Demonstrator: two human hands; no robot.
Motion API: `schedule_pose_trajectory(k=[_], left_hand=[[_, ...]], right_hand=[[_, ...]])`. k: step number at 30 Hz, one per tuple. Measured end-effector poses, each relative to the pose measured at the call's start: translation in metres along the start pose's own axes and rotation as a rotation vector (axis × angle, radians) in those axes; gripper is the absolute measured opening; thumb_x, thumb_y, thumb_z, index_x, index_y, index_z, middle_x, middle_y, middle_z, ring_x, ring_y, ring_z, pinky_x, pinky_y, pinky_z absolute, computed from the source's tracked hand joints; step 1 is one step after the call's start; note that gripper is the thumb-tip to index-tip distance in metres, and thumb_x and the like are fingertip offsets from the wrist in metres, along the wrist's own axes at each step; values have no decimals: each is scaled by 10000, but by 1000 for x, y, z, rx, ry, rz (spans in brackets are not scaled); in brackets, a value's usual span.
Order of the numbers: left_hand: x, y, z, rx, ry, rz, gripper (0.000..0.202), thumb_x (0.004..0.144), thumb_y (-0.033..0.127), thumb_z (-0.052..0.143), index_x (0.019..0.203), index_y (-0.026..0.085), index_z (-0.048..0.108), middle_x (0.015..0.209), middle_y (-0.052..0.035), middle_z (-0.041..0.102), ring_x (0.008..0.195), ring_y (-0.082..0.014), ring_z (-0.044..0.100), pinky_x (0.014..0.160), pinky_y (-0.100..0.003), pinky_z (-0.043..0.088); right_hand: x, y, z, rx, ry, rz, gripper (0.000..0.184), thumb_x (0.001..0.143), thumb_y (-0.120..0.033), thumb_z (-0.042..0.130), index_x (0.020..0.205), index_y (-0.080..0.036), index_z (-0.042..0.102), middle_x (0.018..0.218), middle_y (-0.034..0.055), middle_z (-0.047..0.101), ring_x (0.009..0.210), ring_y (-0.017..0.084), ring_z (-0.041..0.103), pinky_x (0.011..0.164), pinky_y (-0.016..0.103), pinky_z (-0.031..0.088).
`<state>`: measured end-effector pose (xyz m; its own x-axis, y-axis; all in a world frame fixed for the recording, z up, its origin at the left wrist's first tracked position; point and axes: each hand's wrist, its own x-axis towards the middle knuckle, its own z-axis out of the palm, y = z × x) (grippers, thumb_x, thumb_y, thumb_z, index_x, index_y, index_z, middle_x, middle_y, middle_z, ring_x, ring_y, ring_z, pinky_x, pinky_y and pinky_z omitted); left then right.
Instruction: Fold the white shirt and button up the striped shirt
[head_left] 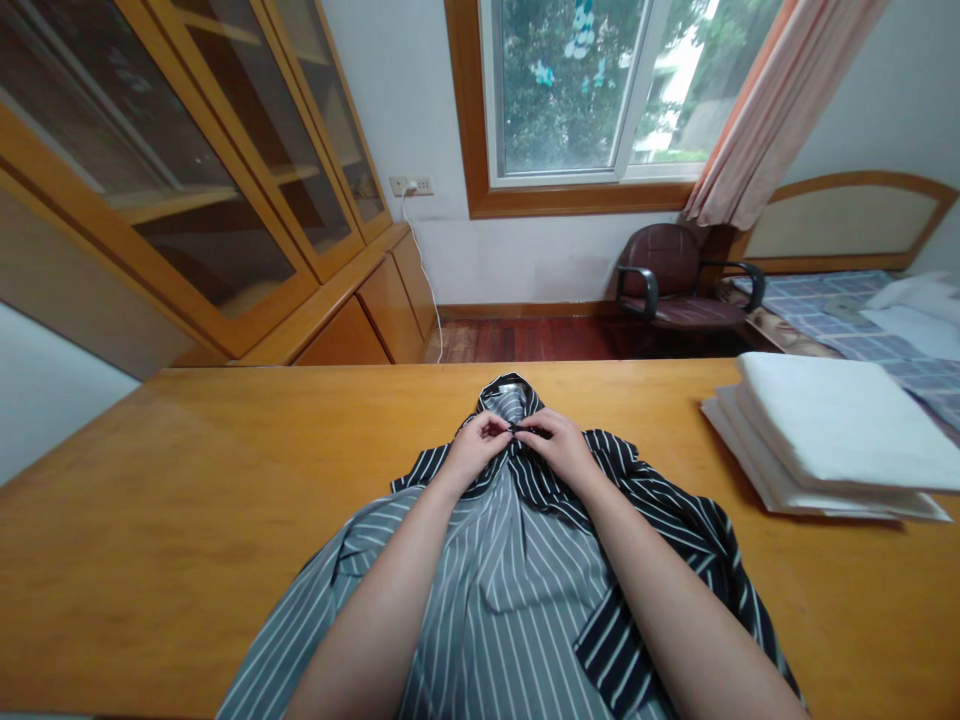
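A black shirt with white stripes (487, 580) lies spread on the wooden table, its grey inner side showing across the middle. The collar (510, 388) points away from me, with a pale label inside it. Just below the collar, my left hand (480, 448) pinches one front edge of the shirt between thumb and fingers. My right hand (556, 445) pinches the other edge, and the fingertips of both hands nearly meet. Any button between them is too small to make out. A cuff (619, 640) lies beside my right forearm.
A stack of folded white sheets (840, 430) rests at the right of the wooden table (150, 520). Beyond the far edge stand a maroon armchair (671, 270) and a bed (862, 310). A glass-fronted cabinet (225, 170) rises at left, near a white cord (421, 260).
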<state>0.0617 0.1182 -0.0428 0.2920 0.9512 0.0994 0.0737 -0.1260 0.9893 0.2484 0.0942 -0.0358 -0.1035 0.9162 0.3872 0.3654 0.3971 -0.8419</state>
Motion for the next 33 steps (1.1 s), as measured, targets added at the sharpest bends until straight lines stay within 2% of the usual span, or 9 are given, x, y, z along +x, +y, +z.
schedule_pose_trajectory(k=[6, 13, 19, 27, 33], left_hand=[[1, -6, 0, 42, 6, 26, 218, 772, 340, 711, 886, 173, 628, 853, -7, 659, 804, -143, 624, 767, -267, 492], [2, -14, 0, 75, 4, 48, 157, 803, 290, 677, 904, 176, 641, 882, -15, 664, 827, -149, 624, 797, -274, 491], [2, -14, -2, 96, -2, 53, 149, 804, 291, 677, 896, 180, 638, 890, -15, 668, 829, -149, 625, 799, -274, 490], [2, -14, 0, 138, 13, 53, 129, 795, 263, 665, 885, 180, 625, 869, -8, 664, 803, -147, 630, 775, -271, 488], [2, -13, 0, 108, 0, 45, 132, 797, 257, 667, 889, 179, 612, 894, -12, 659, 827, -148, 630, 789, -277, 489]], right_hand=[[0, 3, 1, -45, 6, -8, 141, 862, -352, 690, 869, -222, 742, 887, 57, 704, 873, 213, 655, 807, 340, 495], [2, 4, -1, -16, -85, 60, 179, 907, -351, 615, 894, -211, 726, 909, 55, 717, 883, 210, 655, 813, 328, 473], [1, 3, 1, 11, -95, 140, 156, 896, -341, 606, 888, -221, 705, 894, 31, 735, 871, 213, 665, 801, 315, 467], [2, 3, 0, 28, -146, 140, 168, 897, -353, 590, 893, -219, 691, 882, 28, 720, 853, 213, 650, 793, 317, 457], [3, 4, 0, 45, -139, 172, 160, 868, -358, 620, 886, -213, 685, 878, 28, 712, 850, 211, 644, 794, 322, 458]])
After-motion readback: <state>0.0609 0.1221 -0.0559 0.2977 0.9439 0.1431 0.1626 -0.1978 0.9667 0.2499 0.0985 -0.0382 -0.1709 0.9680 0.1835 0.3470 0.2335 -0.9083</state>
